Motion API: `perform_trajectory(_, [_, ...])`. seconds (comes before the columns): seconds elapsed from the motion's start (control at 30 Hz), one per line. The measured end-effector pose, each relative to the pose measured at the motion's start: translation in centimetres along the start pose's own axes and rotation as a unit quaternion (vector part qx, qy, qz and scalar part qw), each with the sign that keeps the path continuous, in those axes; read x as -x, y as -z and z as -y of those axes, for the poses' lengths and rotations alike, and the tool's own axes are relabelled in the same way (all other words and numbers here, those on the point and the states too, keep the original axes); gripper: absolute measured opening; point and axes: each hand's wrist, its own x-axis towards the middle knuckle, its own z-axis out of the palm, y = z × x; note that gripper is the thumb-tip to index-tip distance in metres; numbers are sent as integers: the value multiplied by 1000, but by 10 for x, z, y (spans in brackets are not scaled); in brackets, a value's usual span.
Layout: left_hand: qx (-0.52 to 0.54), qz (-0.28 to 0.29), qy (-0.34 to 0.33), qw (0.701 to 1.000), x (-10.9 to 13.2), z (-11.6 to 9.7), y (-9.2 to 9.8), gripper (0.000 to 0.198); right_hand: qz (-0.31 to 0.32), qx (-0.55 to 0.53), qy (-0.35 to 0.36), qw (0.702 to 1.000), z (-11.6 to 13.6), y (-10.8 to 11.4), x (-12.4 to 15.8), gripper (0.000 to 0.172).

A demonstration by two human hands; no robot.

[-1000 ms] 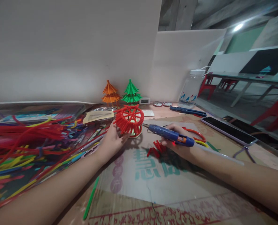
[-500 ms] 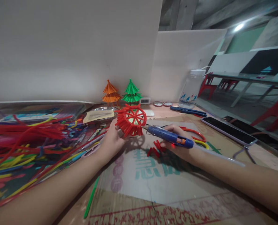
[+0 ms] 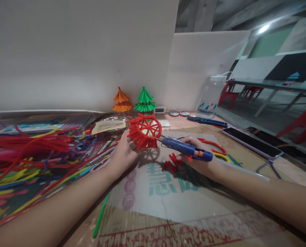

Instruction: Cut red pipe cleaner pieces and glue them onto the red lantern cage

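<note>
My left hand (image 3: 125,154) is closed on the left side of a red wheel-shaped pipe-cleaner piece (image 3: 149,129), which has spokes and a fringe of short red strips. A blue glue gun (image 3: 186,148) is gripped in my right hand (image 3: 197,159), its nozzle at the lower right rim of the red piece. Whether the tip touches is too small to tell. Short red pieces (image 3: 171,163) lie just below the gun. Behind the red piece stand an orange tree (image 3: 122,101) and a green tree (image 3: 144,100).
Colourful pipe cleaners (image 3: 26,154) fill the left side. A green stick (image 3: 100,216) lies in front. At the right are scissors with red and yellow handles (image 3: 217,147), a phone (image 3: 252,142), blue pliers (image 3: 206,121) and a bottle (image 3: 211,97). A small clock (image 3: 159,110) stands behind.
</note>
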Motion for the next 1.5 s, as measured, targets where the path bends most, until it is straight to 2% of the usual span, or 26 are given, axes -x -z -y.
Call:
perform_trajectory(0.2, [25,7,10,1000,-2,-8,-1,55,0,13,9,1000,2,1,1,24])
perform_trajectory(0.47, [22,7,37,999,-2,-8,-2,55,3,12,21,1000,-7,0,0,24])
perform_trajectory(0.83, [55,4,58,997,-2,-6,-2,62,14,47,-14,999,-1,1,0,23])
perform_trajectory(1.03, [90,0,64,994,-1,-4,-4,67,29,64,-29,997,-7,1,1,25])
perform_trajectory(1.13, [105,1,73,992,-1,-1,-4,70,28,66,-15,997,-10,0,1,25])
perform_trajectory(1.5, [99,0,83,992,-1,-2,-1,65,38,75,-28,996,-6,-1,1,24])
